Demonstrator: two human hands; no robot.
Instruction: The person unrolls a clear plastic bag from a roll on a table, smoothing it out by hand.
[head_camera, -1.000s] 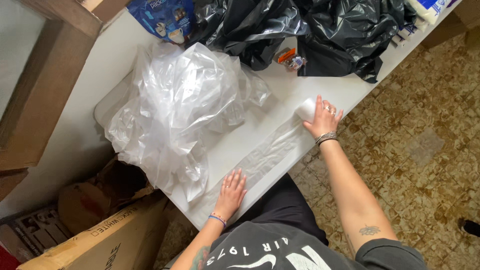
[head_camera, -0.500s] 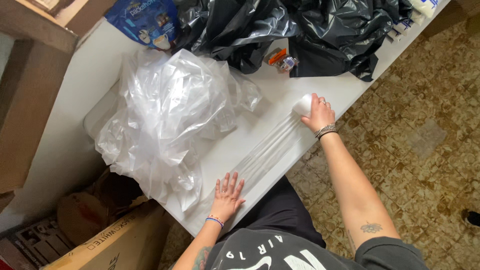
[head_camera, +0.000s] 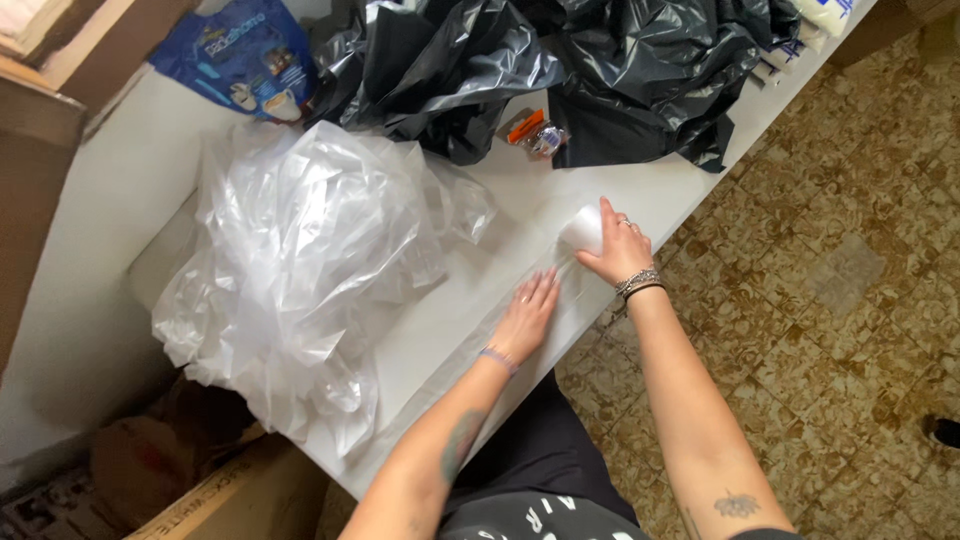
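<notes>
A long strip of clear plastic film (head_camera: 470, 350) lies flat along the front edge of the white table (head_camera: 130, 200). My left hand (head_camera: 527, 315) presses flat on it, fingers spread. My right hand (head_camera: 617, 247) grips the rolled-up white end of the plastic (head_camera: 583, 230) just to the right of the left hand. A big crumpled heap of clear plastic bags (head_camera: 300, 260) sits to the left of both hands.
Black rubbish bags (head_camera: 560, 70) are piled at the table's far side, with a small orange-and-clear packet (head_camera: 535, 133) in front of them. A blue pouch (head_camera: 245, 55) lies at the far left. Cardboard boxes (head_camera: 230, 500) stand under the table's left end. Tiled floor (head_camera: 840, 270) on the right.
My left hand has slid right along the plastic strip, close to my right hand. The right hand keeps hold of the rolled end.
</notes>
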